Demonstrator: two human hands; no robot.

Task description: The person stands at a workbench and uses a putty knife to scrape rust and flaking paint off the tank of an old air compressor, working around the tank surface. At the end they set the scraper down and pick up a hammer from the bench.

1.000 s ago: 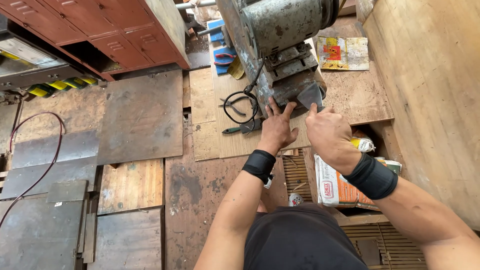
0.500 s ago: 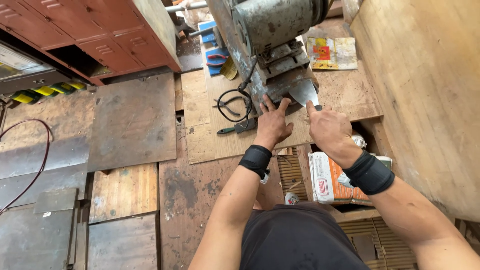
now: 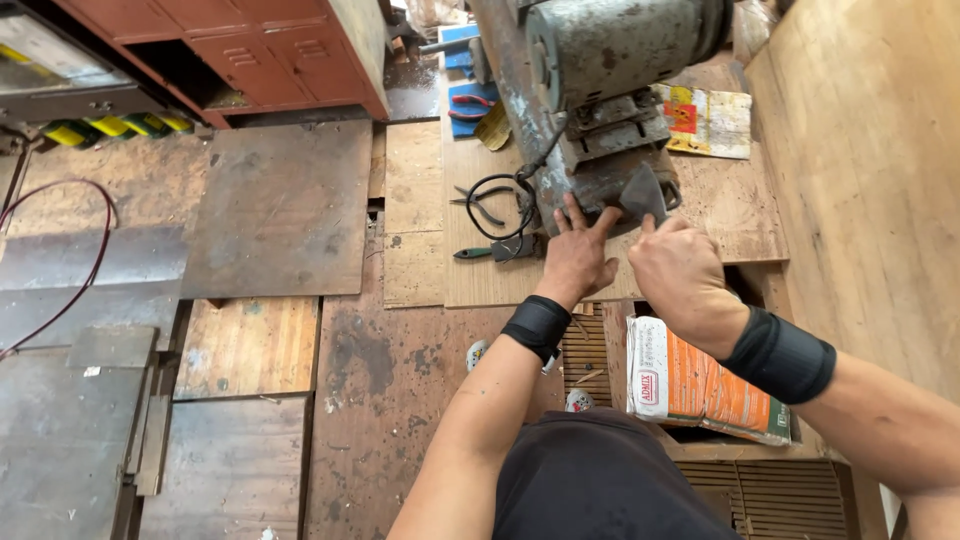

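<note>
Here the right hand (image 3: 680,270) grip pinches a dark metal piece (image 3: 643,195); left hand (image 3: 578,255) spread beside it.

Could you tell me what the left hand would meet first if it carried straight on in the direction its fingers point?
The left hand points up and away; its fingertips seem already at the base of the grey metal machine, so that probably comes first. Depth is hard to judge.

Both forearms extend from the lower edge toward twelve o'clock, each wrist wrapped in a black band. The left hand (image 3: 575,258) lies palm-down, fingers spread and pointing toward one o'clock. The right hand (image 3: 680,275) sits just beside it at three o'clock, back uppermost, fingers curled, index finger raised toward twelve o'clock.
</note>
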